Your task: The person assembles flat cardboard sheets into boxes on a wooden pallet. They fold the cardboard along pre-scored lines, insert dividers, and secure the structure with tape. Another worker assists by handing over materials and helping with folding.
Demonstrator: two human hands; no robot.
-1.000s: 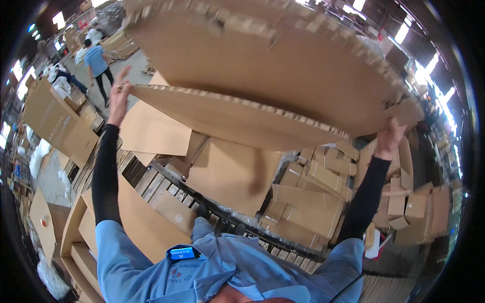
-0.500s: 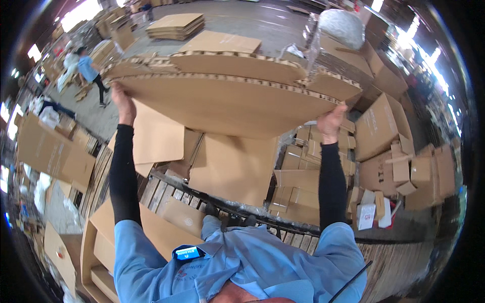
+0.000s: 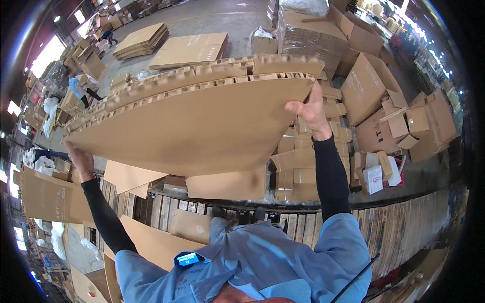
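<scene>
A stack of thick honeycomb cardboard sheets (image 3: 192,121) is held up in front of me, its ragged-celled edges facing up and away. My left hand (image 3: 82,160) grips the lower left corner of the stack, fingers mostly hidden behind it. At the upper right corner my right hand (image 3: 310,108) is closed on the sheets, with the thumb across the near face. The stack slants, its right end higher than its left. Below its lower edge, another flat cardboard sheet (image 3: 227,186) lies near my feet.
Slatted wooden pallets (image 3: 389,222) run across beneath me. Flattened cartons (image 3: 303,174) lie to the right of the sheets, with large open boxes (image 3: 371,91) beyond. Stacked cardboard (image 3: 141,40) stands on the floor at far left. A person in blue (image 3: 77,88) walks there.
Both hands have swung the cardboard stack leftward and tilted it, the left end dropping and the right end rising. My view has turned a little too.
</scene>
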